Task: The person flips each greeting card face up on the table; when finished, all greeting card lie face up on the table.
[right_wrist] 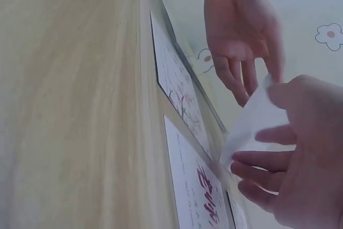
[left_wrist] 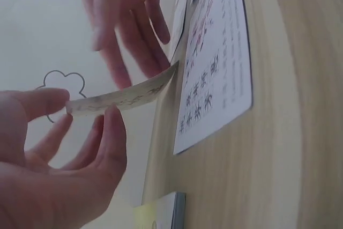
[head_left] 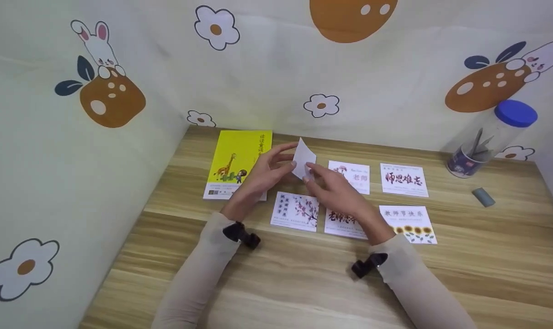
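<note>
A small white card (head_left: 304, 160) is held up on edge above the table, slightly bowed, its blank side showing in the head view. In the left wrist view, faint print shows on the card's other face. My left hand (head_left: 263, 177) pinches one end of it between thumb and fingers. Straight fingers of my right hand (head_left: 338, 194) touch the blank side. Beneath the hands lies a plum-blossom card (head_left: 295, 211). A card with dark red lettering (head_left: 342, 228) is partly hidden by my right forearm, and a pink-printed card (head_left: 359, 173) by the right hand.
Left of the hands lies a yellow booklet (head_left: 235, 151) with a giraffe. A red-lettered card (head_left: 403, 180) and a sunflower card (head_left: 409, 219) lie to the right. Farther right are a grey eraser (head_left: 483, 197) and a clear jar (head_left: 470, 160) with a blue lid. A patterned cloth (head_left: 267, 82) hangs behind.
</note>
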Available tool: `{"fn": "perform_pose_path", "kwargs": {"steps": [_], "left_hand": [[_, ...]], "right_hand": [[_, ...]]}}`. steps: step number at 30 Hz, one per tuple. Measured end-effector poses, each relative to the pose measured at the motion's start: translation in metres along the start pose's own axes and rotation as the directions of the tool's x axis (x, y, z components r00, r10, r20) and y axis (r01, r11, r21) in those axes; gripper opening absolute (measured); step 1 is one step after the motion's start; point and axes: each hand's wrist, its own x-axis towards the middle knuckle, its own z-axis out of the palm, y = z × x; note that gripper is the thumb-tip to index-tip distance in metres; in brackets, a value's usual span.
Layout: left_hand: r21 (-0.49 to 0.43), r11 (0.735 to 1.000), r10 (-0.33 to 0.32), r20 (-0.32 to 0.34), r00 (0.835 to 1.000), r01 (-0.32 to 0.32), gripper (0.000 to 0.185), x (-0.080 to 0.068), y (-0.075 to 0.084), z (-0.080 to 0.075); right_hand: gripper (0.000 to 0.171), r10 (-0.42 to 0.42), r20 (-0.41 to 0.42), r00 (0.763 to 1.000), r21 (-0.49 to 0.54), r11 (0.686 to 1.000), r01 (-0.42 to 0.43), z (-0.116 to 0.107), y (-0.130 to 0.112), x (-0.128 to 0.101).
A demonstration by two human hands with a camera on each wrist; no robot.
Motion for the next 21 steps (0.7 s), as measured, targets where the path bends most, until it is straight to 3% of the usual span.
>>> {"fn": "perform_pose_path", "kwargs": {"steps": [8,12,15,18,21], "left_hand": [[-0.058,0.998,-0.027,0.176,0.984,0.037,0.044,-0.002,-0.004,0.014],[-0.011,0.999,-0.032,0.223,0.974,0.035,0.04,-0.002,-0.006,0.019],[0.08,0.997,-0.024,0.152,0.988,0.012,0.043,-0.002,-0.007,0.02],[0.163,0.986,-0.021,0.004,1.0,0.02,0.059,-0.002,-0.009,0.018],[0.121,0.992,-0.019,-0.109,0.994,0.033,0.069,0.0,-0.011,0.014]], "right_hand": [[0.071,0.043,-0.125,0.991,0.169,0.985,-0.022,-0.005,-0.011,0.0],[0.055,0.042,-0.176,0.984,0.179,0.984,-0.01,-0.007,-0.01,0.0],[0.043,0.045,-0.21,0.977,0.221,0.975,0.003,-0.008,-0.009,0.001],[0.051,0.057,-0.227,0.972,0.315,0.949,0.018,-0.01,-0.009,0.002],[0.069,0.085,-0.228,0.97,0.39,0.921,0.011,-0.011,-0.008,0.002]]}}
